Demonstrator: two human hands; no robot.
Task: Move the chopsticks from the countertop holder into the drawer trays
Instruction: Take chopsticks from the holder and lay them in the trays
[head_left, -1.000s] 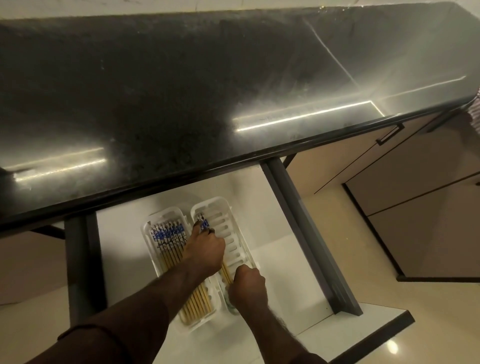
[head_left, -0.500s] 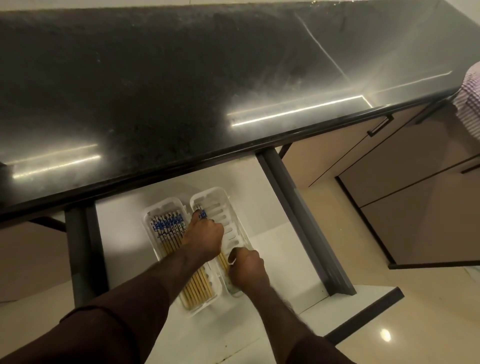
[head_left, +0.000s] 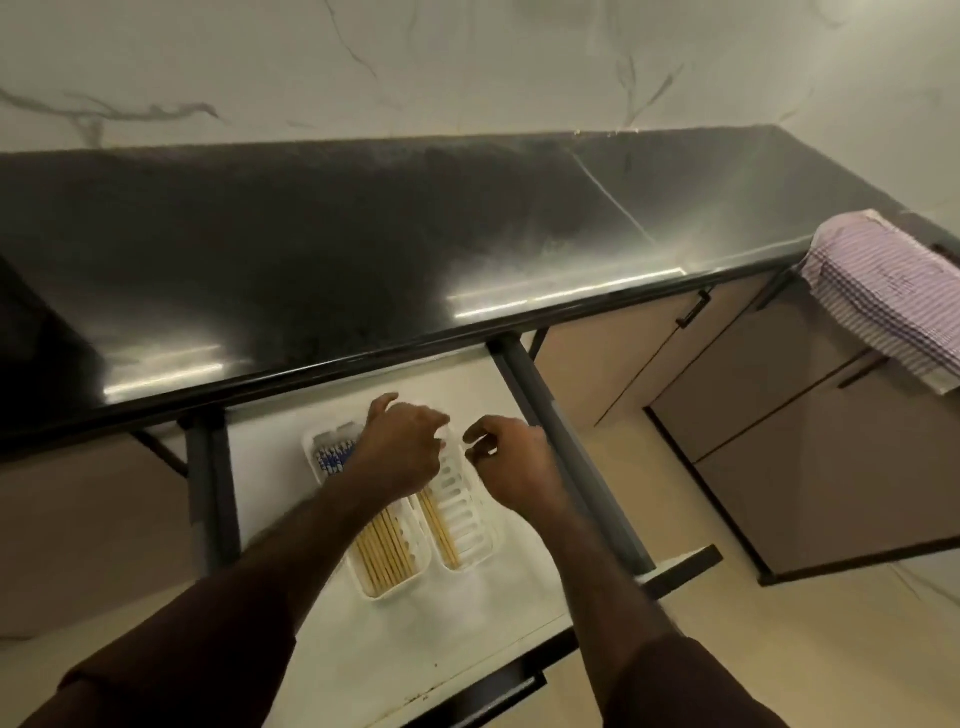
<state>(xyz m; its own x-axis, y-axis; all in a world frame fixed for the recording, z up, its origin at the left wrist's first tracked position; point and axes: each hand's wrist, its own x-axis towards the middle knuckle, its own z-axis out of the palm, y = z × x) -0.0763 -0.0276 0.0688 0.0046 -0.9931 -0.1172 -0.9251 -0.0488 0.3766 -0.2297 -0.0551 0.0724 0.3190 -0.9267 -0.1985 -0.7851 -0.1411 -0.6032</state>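
Two white slotted trays lie side by side in the open white drawer. The left tray holds several wooden chopsticks with blue-patterned tops. In the right tray a couple of chopsticks lie along its left side. My left hand hovers over the far end of both trays, fingers loosely curled, holding nothing. My right hand hangs over the right tray's far right, also loosely curled and empty. No countertop holder is in view.
The black countertop overhangs the drawer's back. Grey drawer rails run at the left and right. A striped cloth hangs over the counter's right end. Beige cabinet doors stand to the right.
Both hands have let go of the chopsticks in the right tray and lifted away from it. The camera has tilted up, bringing the wall and striped cloth into view.
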